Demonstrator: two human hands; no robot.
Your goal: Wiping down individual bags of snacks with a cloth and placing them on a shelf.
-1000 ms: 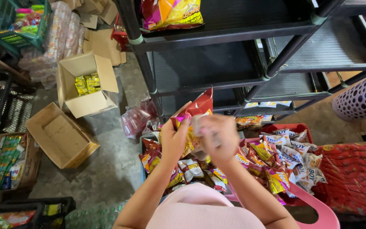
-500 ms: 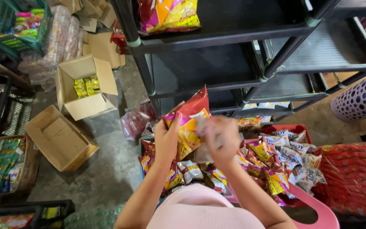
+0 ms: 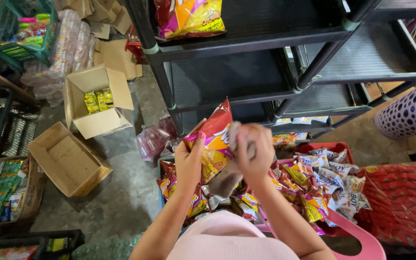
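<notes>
Gripping red snack bag [image 3: 215,144] (both hands) — black shelf [image 3: 246,41] ahead, snack pile [image 3: 314,185] below.

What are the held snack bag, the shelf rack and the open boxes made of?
Snack bag: likely glossy plastic film; it shines and crinkles in both hands.
Shelf rack: looks like black moulded plastic, with tube posts and collar joints.
Open boxes: brown corrugated cardboard, matte, flaps folded.
</notes>
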